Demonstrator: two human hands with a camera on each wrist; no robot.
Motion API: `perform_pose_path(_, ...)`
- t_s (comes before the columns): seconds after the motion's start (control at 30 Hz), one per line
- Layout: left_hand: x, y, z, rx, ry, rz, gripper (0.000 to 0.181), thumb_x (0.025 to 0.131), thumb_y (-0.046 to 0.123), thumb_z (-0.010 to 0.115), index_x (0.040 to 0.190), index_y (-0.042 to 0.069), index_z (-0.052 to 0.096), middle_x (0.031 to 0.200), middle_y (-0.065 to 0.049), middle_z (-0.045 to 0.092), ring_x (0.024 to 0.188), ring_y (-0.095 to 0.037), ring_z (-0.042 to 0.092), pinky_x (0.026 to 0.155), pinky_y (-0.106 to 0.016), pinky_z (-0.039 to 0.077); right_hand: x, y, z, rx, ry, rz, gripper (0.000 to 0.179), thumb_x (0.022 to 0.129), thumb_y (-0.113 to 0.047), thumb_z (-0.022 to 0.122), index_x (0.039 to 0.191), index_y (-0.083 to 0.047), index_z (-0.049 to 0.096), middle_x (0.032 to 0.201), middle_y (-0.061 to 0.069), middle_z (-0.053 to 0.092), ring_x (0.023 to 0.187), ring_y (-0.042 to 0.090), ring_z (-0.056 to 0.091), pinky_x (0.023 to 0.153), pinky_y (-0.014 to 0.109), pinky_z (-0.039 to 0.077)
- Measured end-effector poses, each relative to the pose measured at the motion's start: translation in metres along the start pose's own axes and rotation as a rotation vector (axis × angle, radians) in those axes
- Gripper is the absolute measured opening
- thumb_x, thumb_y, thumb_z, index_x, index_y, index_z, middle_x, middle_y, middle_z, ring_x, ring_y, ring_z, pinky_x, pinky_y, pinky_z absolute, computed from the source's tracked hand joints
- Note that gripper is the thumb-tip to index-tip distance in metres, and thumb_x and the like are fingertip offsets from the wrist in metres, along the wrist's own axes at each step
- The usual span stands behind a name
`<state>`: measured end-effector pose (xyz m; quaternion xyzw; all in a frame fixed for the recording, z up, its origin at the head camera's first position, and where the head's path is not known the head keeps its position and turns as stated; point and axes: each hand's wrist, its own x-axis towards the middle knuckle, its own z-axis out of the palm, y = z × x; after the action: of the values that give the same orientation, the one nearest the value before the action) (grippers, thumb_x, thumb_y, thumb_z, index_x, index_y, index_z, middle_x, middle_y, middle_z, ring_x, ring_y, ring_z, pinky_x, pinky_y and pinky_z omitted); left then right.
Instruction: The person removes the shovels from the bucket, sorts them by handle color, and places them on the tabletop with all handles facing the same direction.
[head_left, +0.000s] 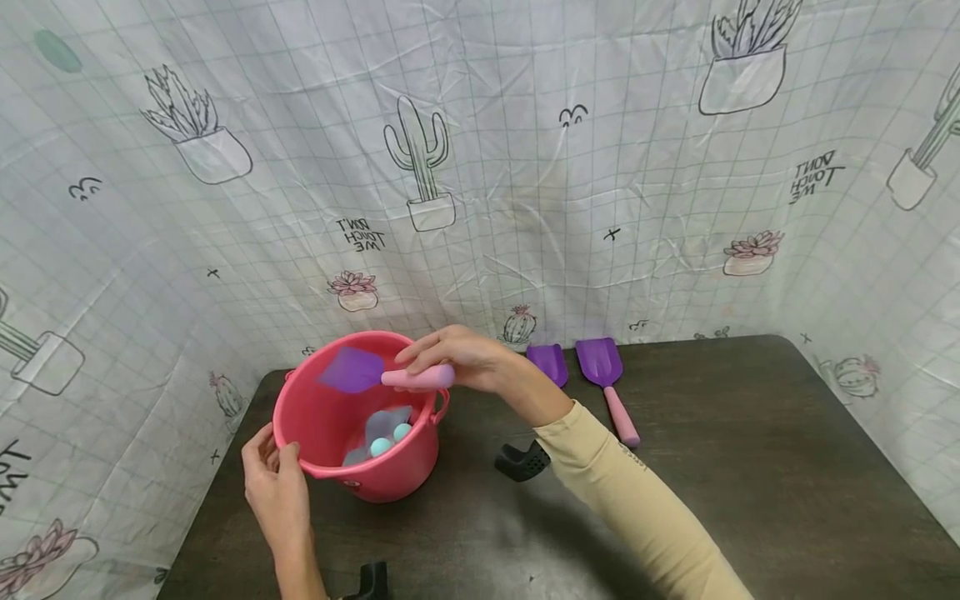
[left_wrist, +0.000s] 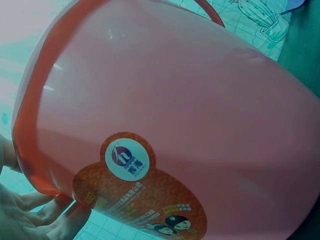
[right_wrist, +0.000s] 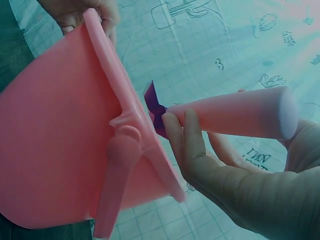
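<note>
A pink bucket (head_left: 408,471) stands at the left of the table, tilted a little. My left hand (head_left: 279,492) grips its near-left rim, thumb over the edge; in the left wrist view the fingers (left_wrist: 65,215) lie against the outside by a printed sticker (left_wrist: 145,190). With my right hand (head_left: 468,357) I hold a toy shovel by its pink handle (head_left: 420,379). Its purple blade (head_left: 352,369) is over the bucket's mouth. Inside the bucket are pale turquoise balls (head_left: 381,447) and greyish see-through pieces (head_left: 386,422) whose kind is unclear.
Two more purple toy shovels lie behind my right forearm: one (head_left: 600,362) with a pink handle (head_left: 622,417), another (head_left: 549,363) partly hidden by the arm. A printed cloth (head_left: 480,167) hangs around the dark table (head_left: 750,467). Black wrist-worn parts (head_left: 521,462) show near my right sleeve.
</note>
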<state>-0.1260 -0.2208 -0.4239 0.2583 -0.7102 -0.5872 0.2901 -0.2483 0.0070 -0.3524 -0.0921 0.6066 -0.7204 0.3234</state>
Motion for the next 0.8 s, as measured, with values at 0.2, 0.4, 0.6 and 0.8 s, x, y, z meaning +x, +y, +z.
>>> perform_pose_path(0.2,0.0,-0.001,0.0,-0.007,-0.001,0.007,0.049,0.1,0.012,0.051,0.147,-0.001,0.049,0.14,-0.02,0.055,0.109,-0.012,0.054,0.078,-0.009,0.042,-0.009,-0.005,-0.008,0.038,-0.003,0.006,0.045,0.089,0.002,0.068,0.133,0.007,0.066,0.127,0.013,0.066,0.104,0.022,0.062,0.079,0.027,0.054)
perform_pose_path(0.4,-0.001,-0.001,-0.001,-0.021,-0.002,0.011,0.049,0.1,0.011,0.051,0.148,-0.001,0.049,0.14,-0.02,0.054,0.112,-0.017,0.054,0.077,-0.008,0.042,-0.017,-0.009,-0.017,0.084,-0.03,0.01,0.052,0.091,0.004,0.064,0.142,0.007,0.058,0.133,0.018,0.062,0.106,0.026,0.068,0.083,0.027,0.055)
perform_pose_path(0.6,-0.002,-0.002,0.0,-0.02,0.001,0.009,0.05,0.1,0.011,0.05,0.148,-0.001,0.048,0.14,-0.019,0.054,0.106,-0.01,0.053,0.074,-0.007,0.042,-0.02,-0.009,-0.025,0.086,-0.026,0.006,0.053,0.092,0.006,0.061,0.144,0.01,0.053,0.133,0.021,0.06,0.102,0.026,0.071,0.083,0.028,0.056)
perform_pose_path(0.8,-0.002,-0.003,-0.001,-0.014,0.003,0.014,0.049,0.1,0.011,0.05,0.148,-0.001,0.049,0.14,-0.019,0.055,0.105,-0.008,0.053,0.075,-0.007,0.042,-0.023,-0.006,-0.029,0.082,-0.027,0.008,0.054,0.092,0.005,0.06,0.145,0.011,0.052,0.135,0.02,0.057,0.112,0.033,0.067,0.082,0.029,0.056)
